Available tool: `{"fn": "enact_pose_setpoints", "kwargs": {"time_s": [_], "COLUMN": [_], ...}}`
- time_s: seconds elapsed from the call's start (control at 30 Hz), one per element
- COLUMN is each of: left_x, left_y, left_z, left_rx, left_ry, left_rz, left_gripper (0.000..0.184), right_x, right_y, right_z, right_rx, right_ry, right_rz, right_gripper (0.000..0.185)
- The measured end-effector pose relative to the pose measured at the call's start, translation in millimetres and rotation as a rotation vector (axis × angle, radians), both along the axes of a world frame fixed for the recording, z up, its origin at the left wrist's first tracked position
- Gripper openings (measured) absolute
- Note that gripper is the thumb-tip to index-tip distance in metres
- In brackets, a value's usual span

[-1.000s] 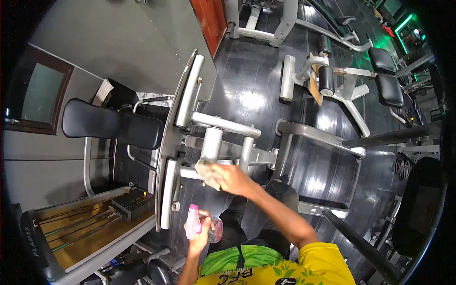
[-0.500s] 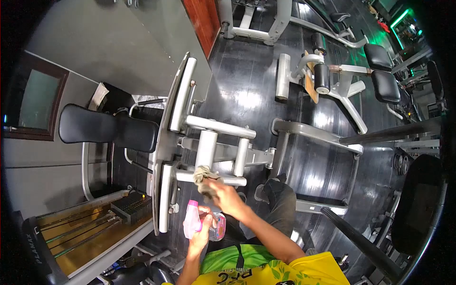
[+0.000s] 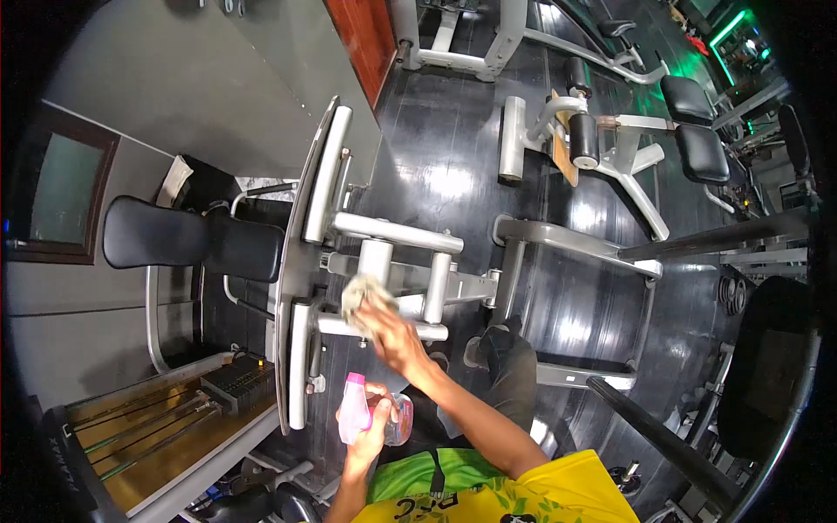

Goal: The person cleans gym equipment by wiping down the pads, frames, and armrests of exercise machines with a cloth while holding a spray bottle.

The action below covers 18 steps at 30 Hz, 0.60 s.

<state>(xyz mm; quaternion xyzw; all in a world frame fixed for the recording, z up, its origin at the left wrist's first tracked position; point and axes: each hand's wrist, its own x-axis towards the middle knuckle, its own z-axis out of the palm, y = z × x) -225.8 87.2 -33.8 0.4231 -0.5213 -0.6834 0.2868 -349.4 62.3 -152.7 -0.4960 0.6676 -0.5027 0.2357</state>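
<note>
My right hand (image 3: 395, 338) presses a crumpled, pale beige cloth (image 3: 366, 296) against the silver metal frame (image 3: 375, 260) of a gym machine, where an upright tube meets the lower crossbar. The fingers are bent over the cloth and hide part of it. Just below and to the left, my left hand (image 3: 377, 418) grips a spray bottle (image 3: 356, 410) with a pink and white trigger head and a clear body. The bottle stays close to my body, apart from the frame.
A black padded seat (image 3: 192, 237) lies left of the frame, above a weight stack (image 3: 237, 383). Another machine with black roller pads (image 3: 584, 139) stands at the upper right. A low grey frame (image 3: 575, 234) sits on the dark floor (image 3: 445, 157) right of centre.
My right hand and the cloth have moved up and slightly left along the frame. My left hand still holds the spray bottle in nearly the same spot. The view has shifted slightly.
</note>
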Motion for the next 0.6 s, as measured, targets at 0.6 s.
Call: {"fn": "enact_pose_setpoints", "kwargs": {"time_s": [0.6], "left_x": [15.8], "left_y": [2.3], "left_z": [-2.8], "left_rx": [-0.017], "left_ry": [-0.066], "left_rz": [0.009], "left_gripper": [0.012], "right_x": [-1.4], "right_y": [2.8], "right_z": [-20.1], "right_rx": [0.0], "right_ry": [-0.103], "right_rz": [-0.022], "right_gripper": [0.052]}}
